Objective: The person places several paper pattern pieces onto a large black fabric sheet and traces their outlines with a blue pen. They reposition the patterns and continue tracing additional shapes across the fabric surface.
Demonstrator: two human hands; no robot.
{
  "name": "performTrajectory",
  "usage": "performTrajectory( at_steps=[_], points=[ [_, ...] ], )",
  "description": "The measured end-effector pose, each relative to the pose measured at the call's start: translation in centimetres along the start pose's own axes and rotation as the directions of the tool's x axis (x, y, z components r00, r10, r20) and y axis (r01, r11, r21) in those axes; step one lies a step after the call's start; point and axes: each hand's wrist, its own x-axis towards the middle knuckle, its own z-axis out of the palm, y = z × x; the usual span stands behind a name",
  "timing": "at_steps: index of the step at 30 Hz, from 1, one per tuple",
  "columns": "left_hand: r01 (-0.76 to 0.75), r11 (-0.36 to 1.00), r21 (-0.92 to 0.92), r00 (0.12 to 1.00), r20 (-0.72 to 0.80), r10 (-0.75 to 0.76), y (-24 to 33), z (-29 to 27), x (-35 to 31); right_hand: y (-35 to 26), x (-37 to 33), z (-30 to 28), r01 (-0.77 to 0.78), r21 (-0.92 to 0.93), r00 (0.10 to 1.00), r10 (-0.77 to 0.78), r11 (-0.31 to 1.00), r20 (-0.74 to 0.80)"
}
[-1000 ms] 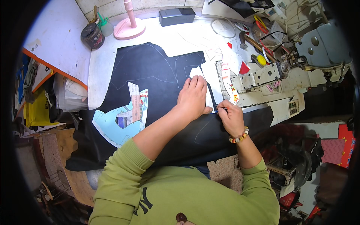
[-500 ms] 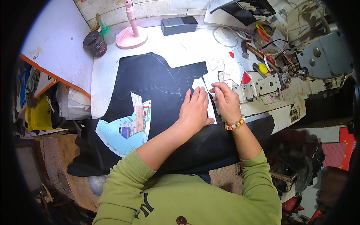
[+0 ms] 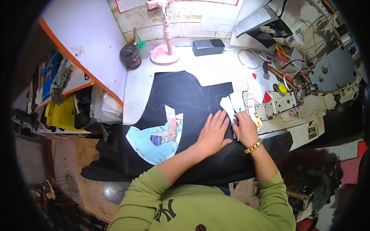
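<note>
A large black leather-like sheet [image 3: 181,90] lies over the table, with thin pale outlines drawn on it. My left hand [image 3: 213,133] is spread flat over a white pattern piece [image 3: 226,104], whose lower part is hidden under the hand. Just to its right, my right hand [image 3: 246,128] pinches a slim, pale pen [image 3: 238,134]; a blue bit shows beyond the fingers. Where the pen's tip touches I cannot tell. Left of my hands, a light-blue paper template [image 3: 146,142] with printed scraps joined to it rests on the sheet.
A pink stand [image 3: 165,56], a dark jar [image 3: 130,56] and a black box [image 3: 208,47] stand at the back. Right of my hands is a sewing machine [image 3: 275,106], with a hammer [image 3: 266,70] and other tools behind. A shelf [image 3: 83,86] holds bags at left.
The whole view has shifted, so the table appears lower and farther right. Both hands have slid slightly toward me along the white pattern piece. The pen in my right hand now shows more clearly.
</note>
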Motion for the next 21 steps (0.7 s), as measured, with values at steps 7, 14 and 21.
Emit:
performTrajectory(
  at_steps=[7, 14, 21],
  points=[
    [0.115, 0.984, 0.137, 0.993, -0.013, -0.114, 0.2, -4.5, -10.0, -1.4, 1.0, 0.1, -0.072, -0.212, 0.987, 0.099, 0.975, 0.123],
    [0.299, 0.916, 0.268, 0.952, -0.149, -0.267, -2.2, -7.0, -15.8, -0.4, 1.3, -0.4, -0.083, -0.131, 0.987, 0.1, 0.988, 0.124],
    [0.359, 0.895, 0.265, 0.93, -0.175, -0.322, -4.1, -8.1, -17.7, 2.8, 0.4, -0.3, -0.209, 0.116, 0.976, 0.214, 0.971, -0.031]
  ],
)
